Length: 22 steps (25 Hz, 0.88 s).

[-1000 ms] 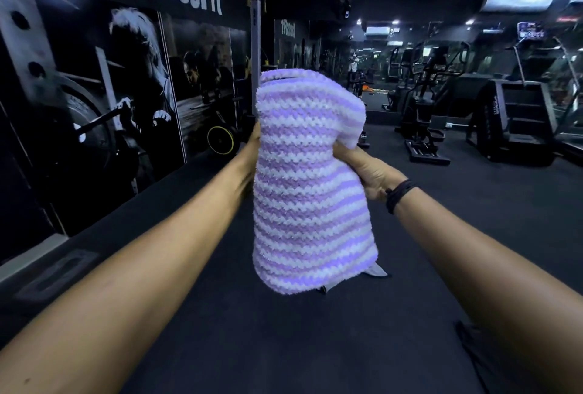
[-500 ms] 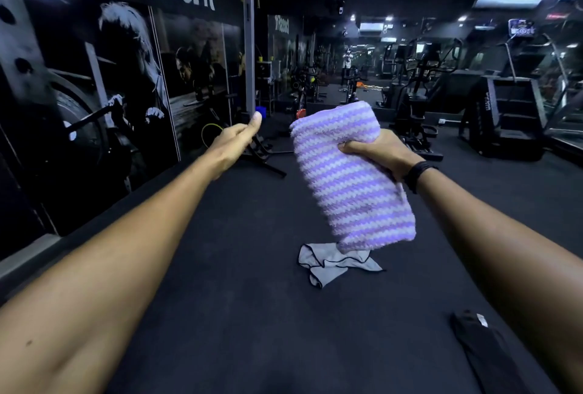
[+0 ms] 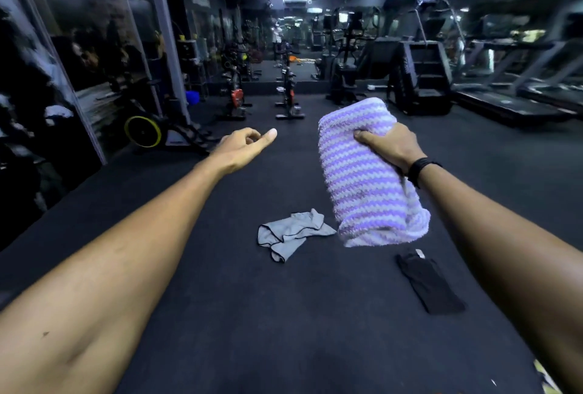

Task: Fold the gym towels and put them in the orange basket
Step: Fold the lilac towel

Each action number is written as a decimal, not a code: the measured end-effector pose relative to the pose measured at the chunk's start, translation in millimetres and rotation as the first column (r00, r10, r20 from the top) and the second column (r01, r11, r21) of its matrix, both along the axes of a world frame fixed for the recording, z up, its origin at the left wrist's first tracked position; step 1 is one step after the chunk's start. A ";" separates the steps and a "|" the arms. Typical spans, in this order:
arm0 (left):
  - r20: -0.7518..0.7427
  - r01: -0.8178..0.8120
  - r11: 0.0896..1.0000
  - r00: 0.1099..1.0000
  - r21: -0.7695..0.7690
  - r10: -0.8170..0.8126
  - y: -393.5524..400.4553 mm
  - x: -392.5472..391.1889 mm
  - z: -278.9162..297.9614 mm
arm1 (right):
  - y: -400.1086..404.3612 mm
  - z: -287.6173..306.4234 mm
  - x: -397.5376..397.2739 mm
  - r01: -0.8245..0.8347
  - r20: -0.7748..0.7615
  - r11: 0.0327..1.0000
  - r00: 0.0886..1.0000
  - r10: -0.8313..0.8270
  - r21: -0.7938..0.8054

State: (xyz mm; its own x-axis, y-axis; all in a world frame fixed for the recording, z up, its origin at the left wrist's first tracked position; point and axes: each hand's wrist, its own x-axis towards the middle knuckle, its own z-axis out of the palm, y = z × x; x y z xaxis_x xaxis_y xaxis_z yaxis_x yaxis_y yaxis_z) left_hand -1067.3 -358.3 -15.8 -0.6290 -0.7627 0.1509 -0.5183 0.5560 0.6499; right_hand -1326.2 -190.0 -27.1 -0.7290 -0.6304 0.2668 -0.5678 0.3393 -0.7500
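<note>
Risk is the folded purple towel (image 3: 362, 179), gripped one-handed by right hand (image 3: 392, 147), flopping open while left hand (image 3: 243, 147) hangs loose, holding nothing.

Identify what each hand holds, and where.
Right hand grips the folded purple-striped towel near its upper end, fingers curled over it. Left hand holds nothing.
</note>
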 end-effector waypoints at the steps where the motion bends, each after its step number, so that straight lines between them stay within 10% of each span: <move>1: 0.025 0.042 0.999 0.999 -0.011 -0.041 10.2 -20.2 -7.5 | 19.0 -8.4 -9.9 0.060 -0.017 0.998 0.998 -0.059 0.013; 8: 0.261 0.426 0.895 0.886 -0.134 -0.382 129.5 -185.0 -92.6 | 195.4 -85.1 -81.1 0.378 -0.010 0.907 0.924 -0.383 0.187; 22: 0.573 0.905 0.424 0.337 0.021 -0.747 405.8 -394.3 -344.3 | 522.0 -340.4 -153.1 0.650 0.250 0.623 0.578 -0.777 0.435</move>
